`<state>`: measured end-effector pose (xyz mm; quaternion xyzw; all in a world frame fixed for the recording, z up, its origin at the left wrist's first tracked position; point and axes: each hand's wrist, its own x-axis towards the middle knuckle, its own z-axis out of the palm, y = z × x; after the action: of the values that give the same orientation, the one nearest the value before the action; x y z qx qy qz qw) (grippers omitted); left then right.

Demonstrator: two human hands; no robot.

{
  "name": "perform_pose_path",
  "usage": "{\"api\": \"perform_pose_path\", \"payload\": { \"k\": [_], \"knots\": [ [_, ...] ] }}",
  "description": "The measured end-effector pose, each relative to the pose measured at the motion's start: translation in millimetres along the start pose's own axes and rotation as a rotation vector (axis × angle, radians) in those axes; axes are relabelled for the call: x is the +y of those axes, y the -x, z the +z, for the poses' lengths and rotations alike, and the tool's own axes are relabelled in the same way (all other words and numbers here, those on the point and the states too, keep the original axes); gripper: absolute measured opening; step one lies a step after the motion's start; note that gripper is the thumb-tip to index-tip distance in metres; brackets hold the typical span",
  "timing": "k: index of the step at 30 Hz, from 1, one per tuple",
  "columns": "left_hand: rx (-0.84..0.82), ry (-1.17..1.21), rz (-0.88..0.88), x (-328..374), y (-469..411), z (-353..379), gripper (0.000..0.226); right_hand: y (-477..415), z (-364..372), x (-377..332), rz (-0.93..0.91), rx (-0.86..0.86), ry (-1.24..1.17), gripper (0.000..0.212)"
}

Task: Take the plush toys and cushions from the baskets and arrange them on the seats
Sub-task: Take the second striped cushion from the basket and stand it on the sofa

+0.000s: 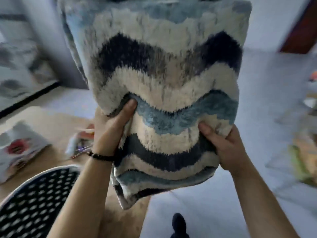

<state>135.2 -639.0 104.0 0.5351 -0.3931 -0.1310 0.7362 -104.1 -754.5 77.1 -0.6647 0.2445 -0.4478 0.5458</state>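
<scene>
While both hands gripped its lower corners, the cushion (164, 93) hung upright in the air close to the camera, filling most of the view. Its cover was a deep shaggy pile woven in wavy bands of cream, pale blue and navy. The left hand (111, 129) had its fingers clamped on the left edge, thumb pressed into the fur, a dark beaded bracelet (101, 156) around the wrist. The right hand (223, 145) was clamped on the right edge likewise. Below left stood a dark basket (34, 200) with a perforated, lattice-like wall on a tan rug (51, 127). No writing was legible anywhere.
</scene>
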Motion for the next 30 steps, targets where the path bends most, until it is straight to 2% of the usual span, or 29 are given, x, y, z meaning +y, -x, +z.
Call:
{"api": "perform_pose_path", "payload": {
  "k": [3, 5, 8, 11, 13, 18, 20, 21, 23, 25, 26, 28, 30],
  "knots": [
    [-0.139, -0.019, -0.181, -34.5, 26.0, 72.4, 0.081, 72.3, -48.5, -1.5, -0.005, 0.436, -0.030, 0.027],
    [-0.272, -0.021, -0.316, -42.2, 57.7, 121.6, 0.095, 116.8, -77.3, -7.3, -0.017, 0.681, -0.043, 0.023],
    [-0.474, 0.158, -0.463, -36.7, 116.8, 186.9, 0.072, 175.5, -121.8, -19.0, -0.018, 0.928, 0.015, 0.023],
    [-0.582, 0.274, -0.479, -27.8, 170.8, 241.3, 0.041, 227.2, -169.3, -26.6, -0.010, 1.068, 0.080, 0.027],
    [-0.631, 0.317, -0.512, -19.8, 200.7, 273.2, 0.043, 257.0, -201.6, -28.5, -0.011, 1.112, 0.100, 0.029],
    [-0.695, 0.305, -0.585, -12.1, 260.4, 372.4, 0.080, 312.6, -291.6, -26.3, 0.050, 1.149, 0.081, 0.028],
    [-0.729, 0.296, -0.595, -7.1, 288.3, 420.1, 0.087, 331.4, -337.6, -24.3, 0.111, 1.113, 0.077, 0.020],
    [-0.755, 0.297, -0.591, -5.7, 302.1, 442.8, 0.087, 340.3, -359.8, -23.8, 0.135, 1.106, 0.071, 0.024],
    [-0.795, 0.291, -0.614, -2.6, 324.5, 485.3, 0.088, 353.5, -397.5, -26.7, 0.187, 1.150, 0.052, 0.056],
    [-0.815, 0.290, -0.650, -4.0, 342.4, 524.3, 0.082, 361.6, -436.1, -29.1, 0.170, 1.197, 0.019, 0.080],
    [-0.817, 0.304, -0.666, -7.7, 349.4, 542.9, 0.077, 361.6, -454.6, -30.8, 0.175, 1.197, 0.008, 0.072],
    [-0.828, 0.324, -0.718, -19.3, 360.2, 580.9, 0.063, 358.8, -496.8, -26.3, 0.179, 1.163, 0.012, 0.034],
    [-0.796, 0.318, -0.769, -35.7, 366.1, 619.4, 0.048, 357.1, -541.5, -10.3, 0.178, 1.111, 0.052, 0.046]
  ]
}}
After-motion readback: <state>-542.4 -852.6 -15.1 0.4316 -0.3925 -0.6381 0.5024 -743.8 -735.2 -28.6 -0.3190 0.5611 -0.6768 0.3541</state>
